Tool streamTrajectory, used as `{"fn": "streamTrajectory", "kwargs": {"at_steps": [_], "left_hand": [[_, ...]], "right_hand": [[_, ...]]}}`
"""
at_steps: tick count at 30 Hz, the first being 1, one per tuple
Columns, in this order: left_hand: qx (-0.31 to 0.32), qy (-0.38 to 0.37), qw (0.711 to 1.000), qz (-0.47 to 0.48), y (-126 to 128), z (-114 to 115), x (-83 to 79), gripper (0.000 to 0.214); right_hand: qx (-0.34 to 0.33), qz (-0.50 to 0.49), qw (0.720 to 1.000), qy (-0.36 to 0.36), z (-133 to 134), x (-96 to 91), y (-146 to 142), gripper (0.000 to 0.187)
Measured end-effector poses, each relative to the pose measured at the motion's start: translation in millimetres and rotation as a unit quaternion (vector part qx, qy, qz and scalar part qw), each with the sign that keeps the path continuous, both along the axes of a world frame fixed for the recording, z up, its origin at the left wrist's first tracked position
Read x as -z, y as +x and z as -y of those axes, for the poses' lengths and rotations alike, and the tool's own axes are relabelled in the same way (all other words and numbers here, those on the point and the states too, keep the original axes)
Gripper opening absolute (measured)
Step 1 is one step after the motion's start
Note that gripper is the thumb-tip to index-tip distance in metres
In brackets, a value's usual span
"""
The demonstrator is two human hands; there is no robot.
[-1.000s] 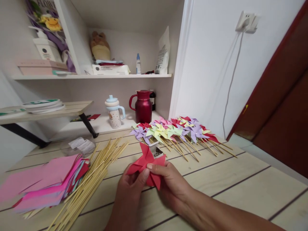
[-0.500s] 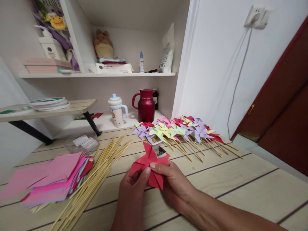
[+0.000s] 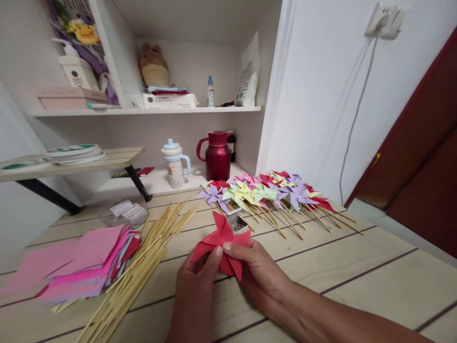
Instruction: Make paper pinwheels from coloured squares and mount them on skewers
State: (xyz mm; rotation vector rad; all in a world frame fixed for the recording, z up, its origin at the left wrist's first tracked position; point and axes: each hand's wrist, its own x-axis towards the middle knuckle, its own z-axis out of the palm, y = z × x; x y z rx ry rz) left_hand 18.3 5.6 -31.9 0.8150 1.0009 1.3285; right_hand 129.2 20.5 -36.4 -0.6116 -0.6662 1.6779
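Both my hands hold one red paper pinwheel [image 3: 224, 234] above the table. My left hand [image 3: 200, 271] grips its lower left, thumb pressed near the centre. From the right, my right hand [image 3: 260, 269] pinches it, the thumb also at the centre where the folded tips meet. Whether a pin sits under the thumbs is hidden. Just behind the pinwheel stands a small open box [image 3: 238, 224] with tiny metal pieces in it. Finished pinwheels [image 3: 264, 191] in several colours lie on sticks further back. To the left lie bare wooden sticks [image 3: 143, 267] and a stack of coloured paper [image 3: 85, 257].
A clear plastic container [image 3: 124, 212] with white packets sits at the back left, by a small raised stand [image 3: 117, 158] with black legs. A spotted cup [image 3: 174, 166] and a red jug [image 3: 217, 157] stand behind the table under a white shelf [image 3: 150, 111].
The view has shifted very slightly. Both hands keep almost the same grip on the red pinwheel, and a little more of the small box shows behind it.
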Motion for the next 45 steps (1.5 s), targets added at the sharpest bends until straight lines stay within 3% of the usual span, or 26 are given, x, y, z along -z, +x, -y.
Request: {"fn": "streamTrajectory", "kwargs": {"at_steps": [13,16,19,22,24,28,31,35,41,45], "left_hand": [[-0.064,-0.053,0.992,-0.093,-6.5,-1.2,-11.9,0.023],[-0.052,-0.062,0.995,-0.053,-14.4,-7.4,-11.5,0.024],[-0.047,-0.055,0.997,0.016,-22.7,-15.1,-8.4,0.023],[-0.045,-0.035,0.995,0.078,-28.0,-20.7,-6.5,0.021],[-0.032,-0.025,0.993,0.112,-29.7,-22.2,-7.3,0.022],[0.003,-0.018,0.990,0.140,-30.8,-21.4,-10.1,0.023],[0.015,-0.008,0.991,0.134,-30.6,-20.8,-9.7,0.021],[0.049,0.007,0.990,0.131,-29.1,-20.8,-7.4,0.022],[0.078,0.013,0.988,0.133,-24.4,-17.9,-3.8,0.024],[0.075,0.009,0.990,0.117,-24.9,-18.5,-2.4,0.030]], "right_hand": [[-0.018,0.026,0.999,0.014,1.4,4.8,0.6,0.015],[-0.013,0.058,0.998,0.022,0.5,0.9,5.7,0.022],[0.045,0.122,0.990,0.058,-3.6,-3.1,17.9,0.030],[0.114,0.237,0.951,0.162,-10.2,-5.2,34.6,0.037],[0.162,0.343,0.889,0.256,-14.2,-5.8,44.0,0.043],[0.196,0.502,0.736,0.410,-15.0,-6.4,48.6,0.039],[0.198,0.525,0.687,0.461,-10.4,-6.6,42.2,0.039],[0.202,0.516,0.666,0.500,-5.1,-6.6,35.4,0.032],[0.198,0.513,0.668,0.502,-2.9,-6.8,36.8,0.016],[0.207,0.510,0.672,0.495,-7.3,-7.2,39.0,0.018]]}}
